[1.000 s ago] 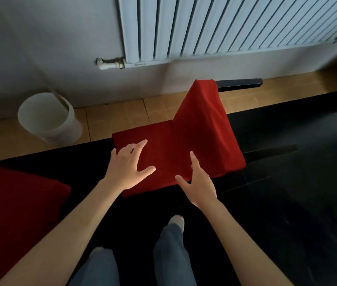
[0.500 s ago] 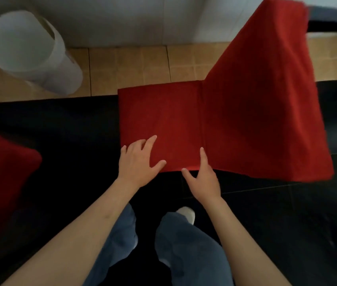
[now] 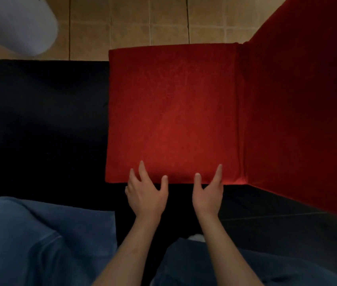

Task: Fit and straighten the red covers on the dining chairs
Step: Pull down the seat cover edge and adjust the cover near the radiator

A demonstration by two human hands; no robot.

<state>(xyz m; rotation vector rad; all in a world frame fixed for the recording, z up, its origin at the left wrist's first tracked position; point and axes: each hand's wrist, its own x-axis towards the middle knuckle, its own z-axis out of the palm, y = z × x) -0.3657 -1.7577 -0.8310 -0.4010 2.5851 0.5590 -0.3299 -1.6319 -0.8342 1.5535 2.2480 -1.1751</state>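
- The red cover (image 3: pixel 173 112) lies stretched over the chair seat, directly ahead of both hands, and runs up the chair back (image 3: pixel 307 100) to the right of the right hand.
- The cloth looks soft, light and matte, likely to wrinkle and slide over the padding rather than hold a shape. It seems snug already, so firm pulls are probably not needed.
- The best place to take hold appears to be the near hem, just under the fingertips, pinching the edge and drawing it down and toward the body; the seam beside the chair back is a second spot.
- The left hand (image 3: pixel 146 194) reaches forward, palm down, fingers spread and straight, tips touching the cover's near edge; its grip is wide, holding nothing.
- The right hand (image 3: pixel 207 195) mirrors it just beside, thumb and forefinger apart, tips on the same edge; its grip is also wide and empty.
- Both forearms extend from below, roughly parallel, above blue-trousered knees.
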